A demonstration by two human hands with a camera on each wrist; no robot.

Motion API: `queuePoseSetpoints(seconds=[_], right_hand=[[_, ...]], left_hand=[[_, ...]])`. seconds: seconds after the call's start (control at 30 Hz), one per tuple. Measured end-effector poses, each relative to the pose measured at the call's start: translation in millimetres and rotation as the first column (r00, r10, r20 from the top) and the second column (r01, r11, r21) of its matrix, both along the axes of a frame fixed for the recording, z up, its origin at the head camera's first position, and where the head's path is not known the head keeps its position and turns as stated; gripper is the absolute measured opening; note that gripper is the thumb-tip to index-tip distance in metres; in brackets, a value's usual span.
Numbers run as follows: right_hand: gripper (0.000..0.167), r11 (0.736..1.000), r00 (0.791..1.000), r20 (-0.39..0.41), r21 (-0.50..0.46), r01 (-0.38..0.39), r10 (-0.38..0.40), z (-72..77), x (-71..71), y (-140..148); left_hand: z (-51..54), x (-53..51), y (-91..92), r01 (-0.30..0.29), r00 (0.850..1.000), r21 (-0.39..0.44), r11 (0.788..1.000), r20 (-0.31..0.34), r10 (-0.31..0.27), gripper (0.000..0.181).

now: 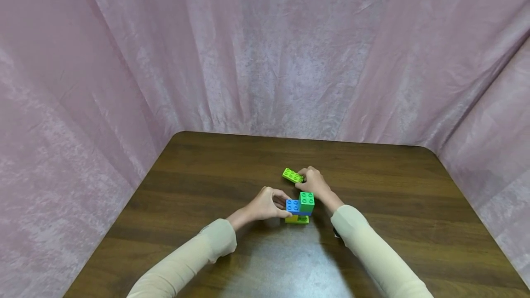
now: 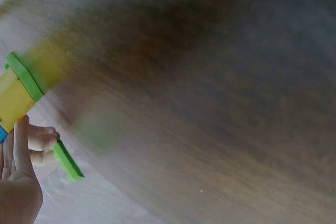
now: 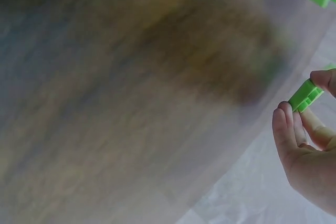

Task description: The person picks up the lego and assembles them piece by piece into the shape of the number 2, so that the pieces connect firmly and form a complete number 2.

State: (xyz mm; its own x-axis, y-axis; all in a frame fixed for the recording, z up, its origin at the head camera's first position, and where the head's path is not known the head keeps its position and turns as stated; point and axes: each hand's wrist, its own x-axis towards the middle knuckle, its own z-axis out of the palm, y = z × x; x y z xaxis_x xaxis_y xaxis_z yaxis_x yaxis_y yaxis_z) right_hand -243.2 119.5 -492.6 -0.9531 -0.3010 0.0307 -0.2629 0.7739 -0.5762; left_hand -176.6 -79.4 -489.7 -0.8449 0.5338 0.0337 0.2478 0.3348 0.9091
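My left hand (image 1: 265,203) grips a small stack of toy building bricks at its left side. In it, a blue brick (image 1: 292,205) bears a green brick (image 1: 307,200) on its right half. Below are a yellow brick (image 1: 291,219) and a lime-green plate (image 1: 303,220) at the bottom. Just beyond the stack, my right hand (image 1: 315,185) pinches a separate lime-green studded plate (image 1: 292,175) by its right end. In the right wrist view, thumb and fingertips hold this plate (image 3: 306,95) by its edges. The stack hides part of the left fingers.
A brown wooden table (image 1: 198,164) with rounded far corners lies under both hands. Pink velvet curtains (image 1: 290,59) hang around its far edge and sides. Light reflects off the tabletop near the front.
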Motion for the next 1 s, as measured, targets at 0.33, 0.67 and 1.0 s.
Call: queuePoseSetpoints(seconds=[0.33,0.67,1.0], right_hand=[[0.036,0.993,0.996,-0.081,-0.113,-0.043,0.034,19.3,10.7,5],[0.036,0.98,0.985,-0.128,-0.144,-0.136,0.118,52.6,39.0,27],[0.035,0.958,0.968,-0.12,-0.163,-0.237,0.22,85.3,64.1,30]], left_hand=[[6.1,2.8,-0.8,0.004,1.0,0.001,1.0,-0.012,-0.004,0.03],[16.0,10.6,3.9,0.007,1.0,0.012,1.0,-0.005,-0.007,0.029],[-1.1,0.5,0.0,-0.009,1.0,0.016,1.0,-0.007,0.009,0.031]])
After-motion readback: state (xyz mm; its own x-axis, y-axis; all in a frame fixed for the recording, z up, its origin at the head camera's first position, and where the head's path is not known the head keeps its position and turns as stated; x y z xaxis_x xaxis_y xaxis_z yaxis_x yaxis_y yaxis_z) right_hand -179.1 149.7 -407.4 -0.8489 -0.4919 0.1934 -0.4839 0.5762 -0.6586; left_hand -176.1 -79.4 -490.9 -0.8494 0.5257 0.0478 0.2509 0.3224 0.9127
